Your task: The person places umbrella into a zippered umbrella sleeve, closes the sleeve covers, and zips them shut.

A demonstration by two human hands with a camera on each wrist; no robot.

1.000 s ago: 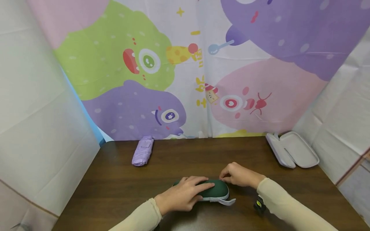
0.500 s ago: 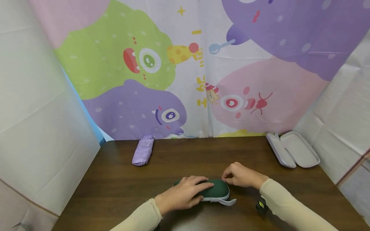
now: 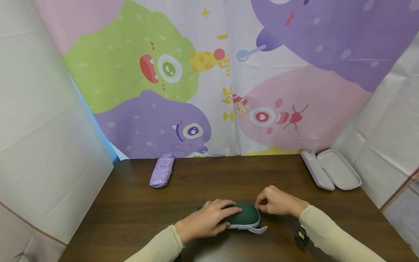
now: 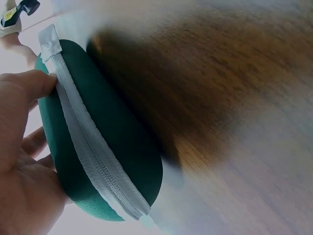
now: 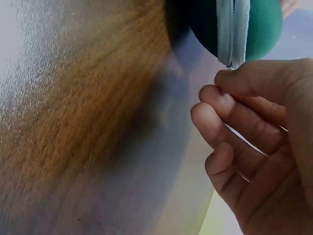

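A green zippered case with a pale grey zip band and a side strap lies on the brown table. My left hand holds it, thumb on the near side and fingers spread over the top. The left wrist view shows that thumb touching the zip band beside the strap's base. At the case's right end, my right hand pinches with thumb and index finger at the zip's end. Its pull is mostly hidden between those fingertips. The other right fingers are loosely curled.
A folded purple umbrella lies at the table's back left. An opened pale case with a grey inside is at the back right. A printed cloth hangs behind the table, with white walls at both sides.
My right hand has moved slightly right and towards me, round the case's right end, still pinching. My left hand and the case have stayed in place.
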